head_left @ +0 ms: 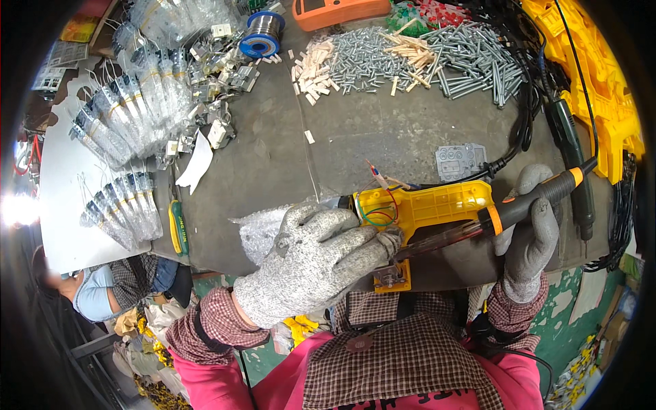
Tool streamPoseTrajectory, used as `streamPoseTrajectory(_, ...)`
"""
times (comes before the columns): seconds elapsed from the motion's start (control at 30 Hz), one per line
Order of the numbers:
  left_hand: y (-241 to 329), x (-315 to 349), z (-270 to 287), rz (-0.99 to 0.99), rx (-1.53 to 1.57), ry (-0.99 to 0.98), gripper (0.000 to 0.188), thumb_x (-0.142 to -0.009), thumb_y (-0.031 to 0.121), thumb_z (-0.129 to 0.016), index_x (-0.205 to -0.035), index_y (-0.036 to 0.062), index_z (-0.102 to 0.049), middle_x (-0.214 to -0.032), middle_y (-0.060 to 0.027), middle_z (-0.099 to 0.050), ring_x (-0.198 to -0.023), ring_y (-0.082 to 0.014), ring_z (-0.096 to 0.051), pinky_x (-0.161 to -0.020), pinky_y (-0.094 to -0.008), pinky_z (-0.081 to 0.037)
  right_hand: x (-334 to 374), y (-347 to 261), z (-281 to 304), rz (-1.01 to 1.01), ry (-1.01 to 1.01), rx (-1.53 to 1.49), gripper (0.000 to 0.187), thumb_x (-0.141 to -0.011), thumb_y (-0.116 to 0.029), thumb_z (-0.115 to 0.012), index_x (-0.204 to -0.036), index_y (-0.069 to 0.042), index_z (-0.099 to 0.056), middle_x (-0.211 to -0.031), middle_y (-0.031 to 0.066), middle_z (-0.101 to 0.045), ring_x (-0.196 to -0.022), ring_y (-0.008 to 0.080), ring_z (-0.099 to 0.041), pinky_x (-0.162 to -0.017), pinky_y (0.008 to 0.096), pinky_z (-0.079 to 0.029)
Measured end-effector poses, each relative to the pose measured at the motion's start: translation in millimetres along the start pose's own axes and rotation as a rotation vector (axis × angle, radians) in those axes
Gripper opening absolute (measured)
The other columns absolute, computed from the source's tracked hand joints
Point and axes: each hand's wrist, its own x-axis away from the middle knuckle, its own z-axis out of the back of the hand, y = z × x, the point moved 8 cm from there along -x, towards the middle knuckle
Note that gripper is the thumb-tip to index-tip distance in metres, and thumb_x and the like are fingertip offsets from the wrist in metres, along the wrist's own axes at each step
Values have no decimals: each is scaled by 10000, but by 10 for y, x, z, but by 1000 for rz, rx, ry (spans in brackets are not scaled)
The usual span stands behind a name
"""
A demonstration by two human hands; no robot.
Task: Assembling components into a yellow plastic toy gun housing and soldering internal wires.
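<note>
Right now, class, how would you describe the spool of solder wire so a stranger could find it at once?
Start at the grey worktable and go to its far edge, left of the orange case. Between the heap of clear plastic bags and the pile of metal screws stands the spool. It alone is round, with blue rims and shiny silver wire.

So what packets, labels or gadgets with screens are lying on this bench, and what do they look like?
Clear plastic packets: far left of the bench, fanned in banded bundles, small parts inside.
More clear packets: near left, same kind.
Orange device: top edge, flat and rectangular with a dark window, partly cut off.
Green-and-yellow tool: left bench edge, with a label too small to read.
</note>
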Motion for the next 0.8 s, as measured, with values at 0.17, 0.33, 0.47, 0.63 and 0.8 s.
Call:
streamPoseTrajectory(0.17,-226,52,505,39,263,402,292,-781,157,-727,-1062,97,-683,-1127,-79,-667,-1059,-236,-621,-877,-401,-477,3,-13,-35,28,1,15,321,-966,-301,-544,-1044,-24,-402,-554,59,-515,-338,104,-400,-343,207,-289)
streamPoseTrajectory(0.33,-593,-248,173,429,719,357,200,-905,67,-705,-1073,13,-609,-1164,-119,-643,-1073,-224,-641,-976,-345,-505,17,-16,10,-12,-28,-3,339,-957,-314,-560,-1041,2,-468,-626,85,-577,-429,114,-499,-412,218,-357)
streamPoseTrajectory(0.47,-449,-332,-56,326,1166,242,121,-947,48,-659,-1051,18,-603,-1134,-119,-646,-1052,-170,-640,-925,-322,-533,45,19,28,19,17,76,333,-981,-332,-535,-1035,-25,-415,-554,47,-519,-350,105,-410,-348,205,-300)
streamPoseTrajectory(0.63,-250,-223,110,71,525,88,102,-946,177,-653,-966,77,-657,-1012,-67,-638,-1003,-258,-604,-975,-435,-422,32,-14,-9,22,43,89,341,-983,-339,-533,-1049,-24,-422,-553,44,-514,-354,103,-415,-350,204,-302)
streamPoseTrajectory(0.8,-164,-61,96,-53,283,70,259,-803,245,-703,-1039,144,-738,-953,-22,-649,-1006,-273,-578,-985,-484,-379,9,-25,-29,12,36,85,354,-985,-347,-532,-1039,-13,-429,-548,38,-500,-352,96,-411,-345,202,-293)
